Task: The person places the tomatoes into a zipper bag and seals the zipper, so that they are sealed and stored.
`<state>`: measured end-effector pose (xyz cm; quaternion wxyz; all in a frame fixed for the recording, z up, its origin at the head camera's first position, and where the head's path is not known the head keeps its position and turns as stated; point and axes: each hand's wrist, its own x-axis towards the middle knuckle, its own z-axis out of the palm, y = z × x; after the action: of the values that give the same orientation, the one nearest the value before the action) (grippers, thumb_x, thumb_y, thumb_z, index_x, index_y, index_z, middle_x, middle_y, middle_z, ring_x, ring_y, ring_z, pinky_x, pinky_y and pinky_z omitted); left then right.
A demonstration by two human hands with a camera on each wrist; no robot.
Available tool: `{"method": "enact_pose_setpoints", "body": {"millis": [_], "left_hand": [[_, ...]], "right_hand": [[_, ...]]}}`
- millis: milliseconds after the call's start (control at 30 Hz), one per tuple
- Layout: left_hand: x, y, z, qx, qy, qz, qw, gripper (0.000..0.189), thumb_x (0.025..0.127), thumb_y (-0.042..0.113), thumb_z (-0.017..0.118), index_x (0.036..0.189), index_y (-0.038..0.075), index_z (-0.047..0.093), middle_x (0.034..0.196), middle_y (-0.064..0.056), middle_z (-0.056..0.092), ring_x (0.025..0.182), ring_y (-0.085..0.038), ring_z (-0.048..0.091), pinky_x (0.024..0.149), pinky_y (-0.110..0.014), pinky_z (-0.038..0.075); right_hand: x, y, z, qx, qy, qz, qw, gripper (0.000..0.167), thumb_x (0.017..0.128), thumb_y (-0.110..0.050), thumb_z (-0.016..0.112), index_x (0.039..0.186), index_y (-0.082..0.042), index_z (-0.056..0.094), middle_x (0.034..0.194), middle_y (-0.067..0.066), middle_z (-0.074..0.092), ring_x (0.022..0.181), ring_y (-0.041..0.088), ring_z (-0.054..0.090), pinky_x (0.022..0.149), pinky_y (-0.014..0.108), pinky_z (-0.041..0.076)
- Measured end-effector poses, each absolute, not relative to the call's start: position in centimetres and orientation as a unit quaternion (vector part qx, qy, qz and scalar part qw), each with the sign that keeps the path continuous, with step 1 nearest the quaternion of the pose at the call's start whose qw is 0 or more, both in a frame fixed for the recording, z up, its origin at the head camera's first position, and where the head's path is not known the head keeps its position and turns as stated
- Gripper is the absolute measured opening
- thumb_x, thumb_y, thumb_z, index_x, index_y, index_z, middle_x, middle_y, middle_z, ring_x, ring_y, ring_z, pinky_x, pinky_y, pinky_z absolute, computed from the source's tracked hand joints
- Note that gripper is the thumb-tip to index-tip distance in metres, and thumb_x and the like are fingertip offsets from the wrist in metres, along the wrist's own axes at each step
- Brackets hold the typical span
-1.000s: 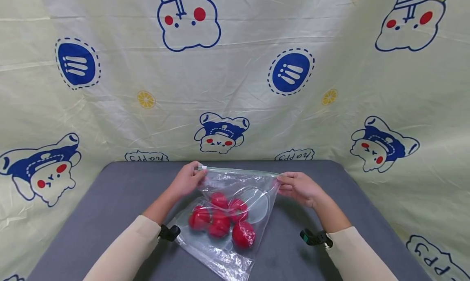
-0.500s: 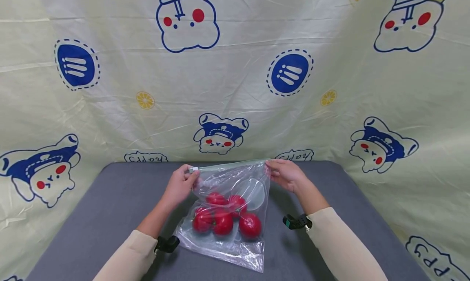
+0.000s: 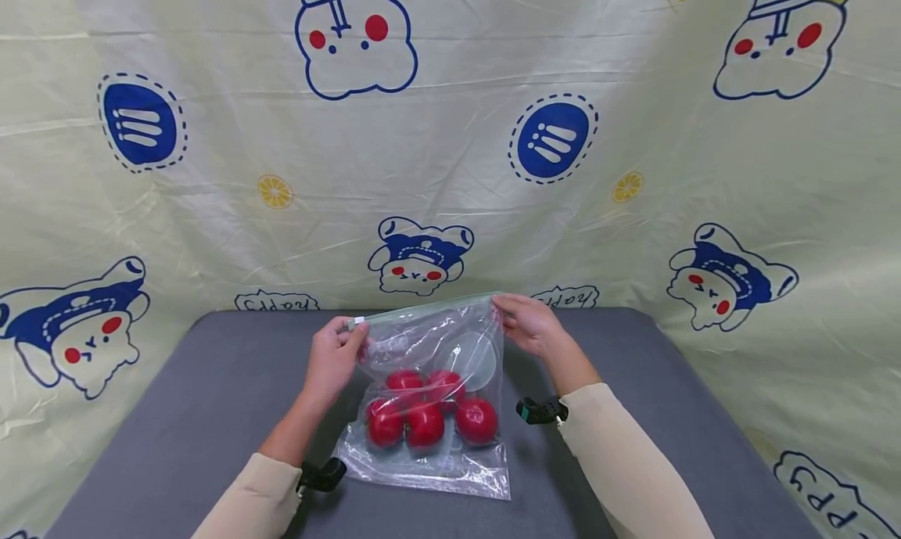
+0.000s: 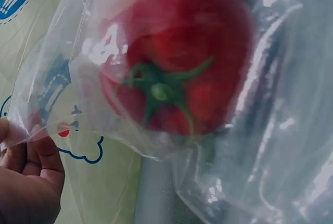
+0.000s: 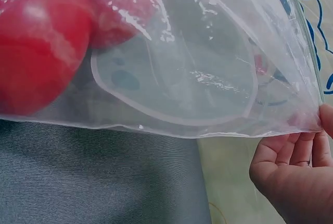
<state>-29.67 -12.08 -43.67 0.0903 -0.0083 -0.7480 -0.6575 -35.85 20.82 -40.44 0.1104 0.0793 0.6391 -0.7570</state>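
A clear zip bag (image 3: pixel 464 472) with several red tomatoes (image 3: pixel 425 426) inside hangs between my hands over the table. My left hand (image 3: pixel 334 361) pinches its top left corner beside the small white slider (image 3: pixel 359 320). At the top right corner, my right hand (image 3: pixel 531 328) pinches the end of the pale green zip strip (image 3: pixel 429 308). In the left wrist view, a tomato (image 4: pixel 182 52) with a green stem presses near the plastic. A pale rounded patch (image 5: pixel 177 67) shows on the bag in the right wrist view, next to the tomatoes.
A dark grey table (image 3: pixel 232 390) lies under the bag. Behind it hangs a pale green curtain (image 3: pixel 450 156) printed with blue cartoon figures and orange slices. A black wrist camera (image 3: pixel 324 474) sits on the left wrist, another black device (image 3: pixel 540 411) on the right.
Both hands have shifted left with the bag, the right one also rising slightly. The zip edge now slants up toward the right, and the bag's lower edge has swung upward and straightened.
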Motion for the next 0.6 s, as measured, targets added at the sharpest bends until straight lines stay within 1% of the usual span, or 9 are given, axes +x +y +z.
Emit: {"method": "enact_pose_setpoints", "body": {"millis": [133, 267, 433, 600], "left_hand": [[-30.1, -12.2, -43.8, 0.000, -0.720, -0.690, 0.071, 0.022, 0.101, 0.014, 0.066, 0.110, -0.007, 0.062, 0.069, 0.009, 0.070, 0.062, -0.005, 0.060, 0.061, -0.019, 0.050], [-30.5, -12.4, -43.8, 0.003, -0.711, -0.700, 0.058, 0.026, 0.100, 0.014, 0.067, 0.108, -0.010, 0.066, 0.070, 0.010, 0.070, 0.066, -0.005, 0.058, 0.064, -0.019, 0.049], [-31.3, -12.5, -43.4, 0.010, -0.723, -0.687, 0.069, 0.027, 0.101, 0.020, 0.068, 0.106, -0.006, 0.069, 0.074, 0.009, 0.072, 0.068, -0.007, 0.058, 0.064, -0.019, 0.050], [-32.8, -12.8, -43.4, -0.003, -0.738, -0.671, 0.069, 0.028, 0.100, 0.023, 0.068, 0.107, -0.004, 0.070, 0.083, 0.003, 0.076, 0.070, -0.007, 0.060, 0.064, -0.020, 0.052]], "right_hand": [[-35.8, 20.8, -40.5, 0.090, 0.653, -0.746, 0.097, 0.046, 0.103, -0.017, 0.064, 0.144, -0.002, 0.053, 0.103, 0.001, 0.067, 0.094, 0.014, 0.067, 0.083, 0.025, 0.057], [-35.6, 21.1, -40.7, 0.088, 0.672, -0.731, 0.084, 0.048, 0.101, -0.020, 0.067, 0.143, -0.001, 0.055, 0.100, 0.000, 0.070, 0.092, 0.012, 0.068, 0.083, 0.025, 0.058], [-35.7, 21.5, -41.3, 0.069, 0.693, -0.714, 0.067, 0.047, 0.099, -0.021, 0.069, 0.138, 0.002, 0.058, 0.096, -0.001, 0.071, 0.087, 0.011, 0.069, 0.080, 0.024, 0.059], [-36.1, 22.0, -42.0, 0.060, 0.691, -0.718, 0.064, 0.041, 0.099, -0.021, 0.070, 0.131, 0.003, 0.061, 0.089, -0.003, 0.071, 0.082, 0.010, 0.068, 0.076, 0.023, 0.059]]}}
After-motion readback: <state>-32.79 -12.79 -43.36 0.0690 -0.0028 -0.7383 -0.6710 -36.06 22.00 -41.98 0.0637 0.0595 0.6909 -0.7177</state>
